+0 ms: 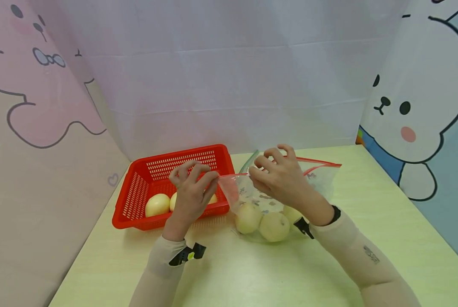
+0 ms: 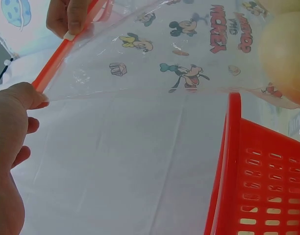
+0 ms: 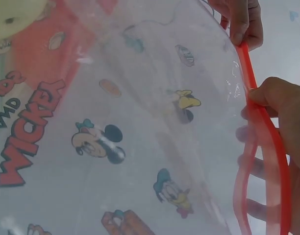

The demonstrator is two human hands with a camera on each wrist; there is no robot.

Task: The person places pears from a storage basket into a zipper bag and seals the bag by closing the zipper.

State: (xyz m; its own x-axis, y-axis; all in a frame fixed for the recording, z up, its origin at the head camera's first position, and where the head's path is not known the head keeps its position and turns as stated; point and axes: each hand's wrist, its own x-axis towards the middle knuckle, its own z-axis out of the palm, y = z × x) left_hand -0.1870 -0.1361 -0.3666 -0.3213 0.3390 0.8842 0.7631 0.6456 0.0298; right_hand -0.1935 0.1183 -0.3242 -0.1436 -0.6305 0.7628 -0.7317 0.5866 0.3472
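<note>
A clear zip bag (image 1: 232, 187) printed with cartoon characters stands on the table, its mouth edged by a red zip strip (image 2: 54, 63). Several pale yellow round fruits (image 1: 275, 227) lie in its bottom. My left hand (image 1: 193, 192) pinches the left end of the strip between thumb and finger. Further along the strip, my right hand (image 1: 280, 177) pinches a small white slider (image 2: 69, 35), its other fingers raised and spread. To the right of that hand the bag's mouth gapes, with two red edges apart in the right wrist view.
A red plastic basket (image 1: 131, 224) stands left of the bag, behind my left hand, with a few more pale fruits (image 1: 157, 205) in it. The pale table (image 1: 252, 277) meets a white curtain (image 1: 229, 85) at the back. Cartoon-printed curtains hang on both sides.
</note>
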